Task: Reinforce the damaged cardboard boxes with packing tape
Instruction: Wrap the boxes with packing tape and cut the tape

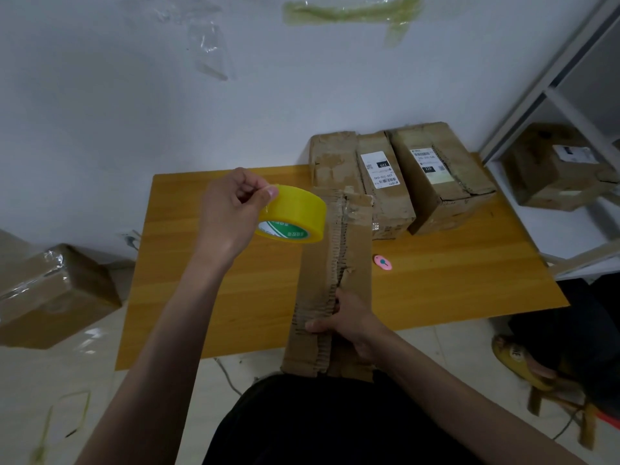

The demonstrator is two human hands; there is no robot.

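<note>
- Our left hand [231, 213] held the yellow tape roll [291, 214] up over the wooden surface [214, 270], thumb and forefinger pinching at the roll's top edge, prob. the loose end.
- Right hand [349, 322] gripped the torn box [335, 263] near its close end, fingers curled over the ragged centre seam; box lay lengthwise, far end on the surface, near end towards our lap.
- No new tape on that seam yet, as we judged it.
- To do it well: peel a long strip, start at one end, keep the flaps pushed together w/ the right hand, then press flat along the tear.
- Three more boxes [396, 176] waited at the back, pink cutter [382, 262] just beside.
</note>
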